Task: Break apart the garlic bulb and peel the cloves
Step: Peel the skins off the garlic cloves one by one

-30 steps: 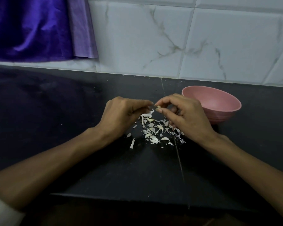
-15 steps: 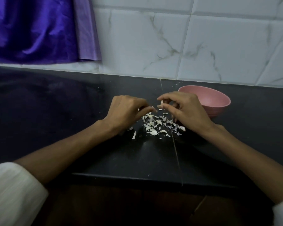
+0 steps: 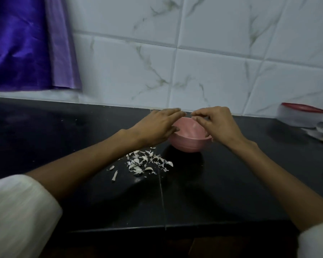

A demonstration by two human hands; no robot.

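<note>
Hovering over the pink bowl (image 3: 186,142), my left hand (image 3: 157,127) has its fingers stretched out loosely, holding nothing I can see. My right hand (image 3: 218,125) curls above the rim, fingertips drawn together; whether they pinch a clove I cannot tell. Garlic skins (image 3: 144,162) lie scattered on the black counter (image 3: 63,136) just before the bowl.

Glossy black stone counter (image 3: 82,138), matt pink plastic bowl (image 3: 186,144), papery garlic skins (image 3: 144,162), shiny purple cloth (image 3: 17,43)

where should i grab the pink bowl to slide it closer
Pinch the near rim of the pink bowl from the front: the bowl stands upright, that edge is bare, and the left hand and right hand hover over the far rim.
</note>
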